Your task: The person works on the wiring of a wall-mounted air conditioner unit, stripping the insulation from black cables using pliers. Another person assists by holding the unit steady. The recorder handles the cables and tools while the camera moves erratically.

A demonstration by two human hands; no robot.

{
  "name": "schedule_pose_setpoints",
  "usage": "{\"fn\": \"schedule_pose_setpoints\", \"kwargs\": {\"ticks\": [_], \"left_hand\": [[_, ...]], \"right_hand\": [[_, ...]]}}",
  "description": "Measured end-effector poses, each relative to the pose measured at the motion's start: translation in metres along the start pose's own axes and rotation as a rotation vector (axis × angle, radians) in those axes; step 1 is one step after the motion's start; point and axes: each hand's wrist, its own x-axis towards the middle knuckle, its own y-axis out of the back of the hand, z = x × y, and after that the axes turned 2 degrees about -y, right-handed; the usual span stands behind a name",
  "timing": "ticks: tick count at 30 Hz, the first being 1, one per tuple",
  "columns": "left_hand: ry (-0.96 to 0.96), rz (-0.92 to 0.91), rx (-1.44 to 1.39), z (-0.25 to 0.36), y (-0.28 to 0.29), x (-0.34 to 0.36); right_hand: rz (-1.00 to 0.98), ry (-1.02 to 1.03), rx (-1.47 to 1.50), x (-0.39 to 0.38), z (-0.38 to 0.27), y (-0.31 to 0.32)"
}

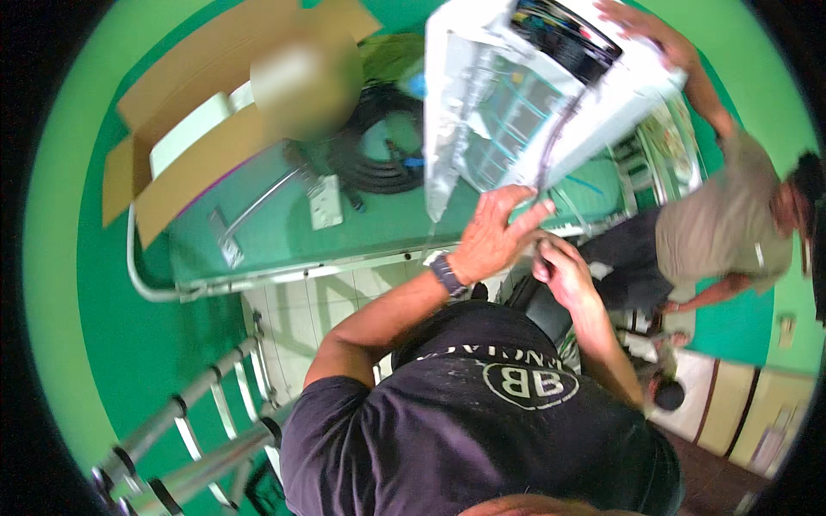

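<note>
My left hand, with a dark watch on the wrist, has fingers extended and apart at the lower edge of a white appliance housing, beside a dark cable running down it. The housing is tilted, showing a dark electronic section and a teal grid panel. Just below and to the right, my right hand has curled fingers closed around something small that I cannot make out. A co-worker's hand grips the housing's upper right corner.
An open cardboard box, coiled black hoses and metal tools lie on a green bed with a metal frame. An aluminium ladder stands at the lower left. A co-worker stands at the right, with another person partly visible below.
</note>
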Motion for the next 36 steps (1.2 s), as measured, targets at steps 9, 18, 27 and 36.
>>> {"fn": "schedule_pose_setpoints", "kwargs": {"ticks": [9,18,27,36], "left_hand": [[-0.38,-0.942,0.161,0.008,0.03,0.062],[-0.451,-0.981,0.042,0.002,0.022,0.068],[-0.388,-0.965,-0.022,0.01,0.032,0.069],[-0.322,-0.873,-0.159,0.012,0.037,0.069]], "right_hand": [[0.0,-0.004,0.267,-0.009,0.007,-0.006],[0.309,0.513,-0.14,-0.009,0.043,-0.024],[0.708,1.04,-1.076,-0.018,0.04,-0.035],[0.111,0.271,0.176,-0.029,0.022,-0.032]]}}
